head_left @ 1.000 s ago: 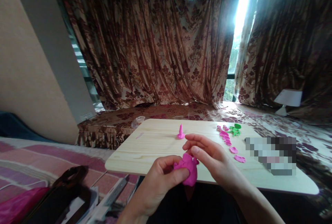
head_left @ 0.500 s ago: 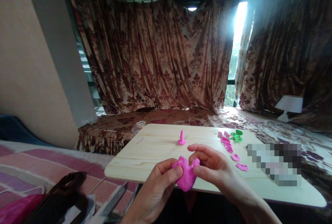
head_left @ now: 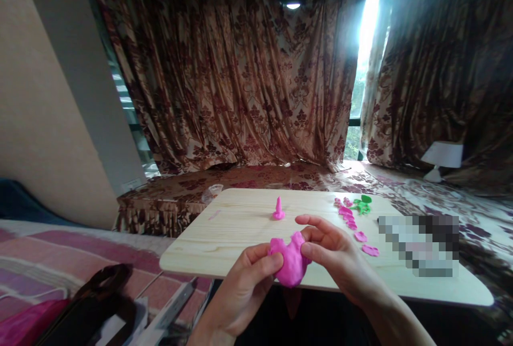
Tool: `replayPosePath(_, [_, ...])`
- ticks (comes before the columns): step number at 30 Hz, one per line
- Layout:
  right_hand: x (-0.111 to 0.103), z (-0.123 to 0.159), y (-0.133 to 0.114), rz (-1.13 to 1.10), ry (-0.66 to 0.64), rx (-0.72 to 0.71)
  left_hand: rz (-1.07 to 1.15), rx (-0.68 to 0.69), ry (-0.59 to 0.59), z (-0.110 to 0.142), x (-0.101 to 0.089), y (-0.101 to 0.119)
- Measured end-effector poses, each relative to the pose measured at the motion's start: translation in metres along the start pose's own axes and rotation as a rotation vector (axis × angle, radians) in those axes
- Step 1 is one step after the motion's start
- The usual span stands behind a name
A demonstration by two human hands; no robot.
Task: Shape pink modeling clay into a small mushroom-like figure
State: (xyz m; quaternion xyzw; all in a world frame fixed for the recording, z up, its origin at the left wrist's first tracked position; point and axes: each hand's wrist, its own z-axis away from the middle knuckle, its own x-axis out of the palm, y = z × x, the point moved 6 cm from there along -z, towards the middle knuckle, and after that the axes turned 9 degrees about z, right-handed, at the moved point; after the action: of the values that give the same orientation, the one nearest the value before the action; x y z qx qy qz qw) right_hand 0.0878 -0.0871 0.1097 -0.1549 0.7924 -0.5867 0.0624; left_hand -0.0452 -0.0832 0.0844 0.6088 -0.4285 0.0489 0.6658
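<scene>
A lump of bright pink modelling clay (head_left: 292, 264) is held over the near edge of a pale wooden board (head_left: 224, 239). My left hand (head_left: 248, 282) grips its left side with thumb and fingers closed. My right hand (head_left: 331, 252) pinches the upper right part of the same lump. Farther back on the board stands a small pink clay cone (head_left: 278, 209). To the right lie several flat pink clay petals (head_left: 352, 223) and a small green clay piece (head_left: 363, 204).
A blurred-out dark and white object (head_left: 419, 244) lies on the board's right end. A clear plastic cup (head_left: 211, 192) sits behind the board. A dark bag (head_left: 100, 303) is at lower left on striped bedding. A white lamp (head_left: 438, 159) stands at right. Patterned curtains hang behind.
Both hands keep working the pink lump, which has gone from elongated to rounder with a small knob pinched up at the top right. The view shifted slightly.
</scene>
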Motion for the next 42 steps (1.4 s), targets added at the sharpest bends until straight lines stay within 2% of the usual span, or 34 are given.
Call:
replayPosePath(11, [0.001, -0.001, -0.002, -0.005, 0.011, -0.014, -0.064, 0.031, -0.038, 0.0, 0.005, 0.003])
replayPosePath(20, [0.001, -0.006, -0.001, 0.025, 0.026, 0.026, -0.081, 0.01, 0.007, -0.002, 0.001, 0.001])
replayPosePath(22, [-0.001, -0.006, -0.001, 0.037, 0.063, 0.026, -0.022, 0.002, -0.009, -0.004, 0.002, -0.001])
replayPosePath(25, [-0.004, -0.004, 0.003, 0.061, 0.099, 0.074, 0.185, 0.036, -0.025, -0.007, 0.003, -0.003])
replayPosePath(27, [-0.005, -0.003, 0.008, 0.079, 0.077, 0.122, 0.32, 0.053, -0.003, -0.01, 0.001, -0.004])
replayPosePath(30, [-0.004, -0.003, 0.012, 0.088, 0.027, 0.117, 0.434, 0.026, 0.068, -0.013, -0.003, -0.01])
replayPosePath(32, [-0.004, -0.004, 0.012, 0.073, 0.01, 0.089, 0.464, 0.009, 0.091, -0.014, -0.005, -0.014])
replayPosePath(37, [-0.003, -0.006, 0.013, 0.054, -0.016, 0.08, 0.464, -0.001, 0.039, -0.013, -0.005, -0.018])
replayPosePath(42, [-0.005, -0.006, 0.014, 0.04, 0.052, 0.061, 0.506, -0.028, 0.002, -0.014, -0.001, -0.017])
